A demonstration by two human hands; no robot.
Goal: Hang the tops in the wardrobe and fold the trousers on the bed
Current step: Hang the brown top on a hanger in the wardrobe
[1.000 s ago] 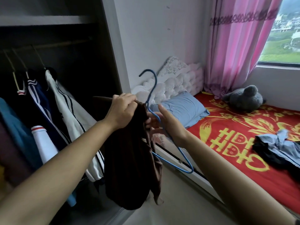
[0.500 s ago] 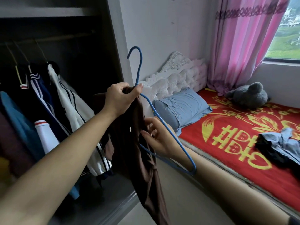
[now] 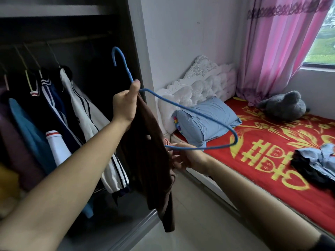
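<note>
My left hand [image 3: 125,104] grips the neck of a blue wire hanger [image 3: 199,115] together with the top of a dark brown top [image 3: 150,156]. The top hangs down from that grip, draped over the hanger's left side. The hanger's hook points up in front of the open wardrobe [image 3: 72,42]. Lower down, my right hand [image 3: 184,158] holds the hanger's bottom wire at the edge of the brown cloth; its fingertips are partly hidden by the fabric. A heap of dark and light blue clothes [image 3: 315,162] lies on the red bed [image 3: 272,160] at the right.
Several garments hang on the wardrobe rail [image 3: 54,40] at the left. A blue pillow [image 3: 204,120] and a white padded headboard [image 3: 199,82] stand at the bed's head. A grey plush toy [image 3: 284,105] lies near the pink curtain [image 3: 281,42]. Pale floor tiles [image 3: 199,223] run between wardrobe and bed.
The hanger has swung up and levelled out, its right end now out over the bed. My left hand rose with the brown top. My right hand slid lower along the bottom wire.
</note>
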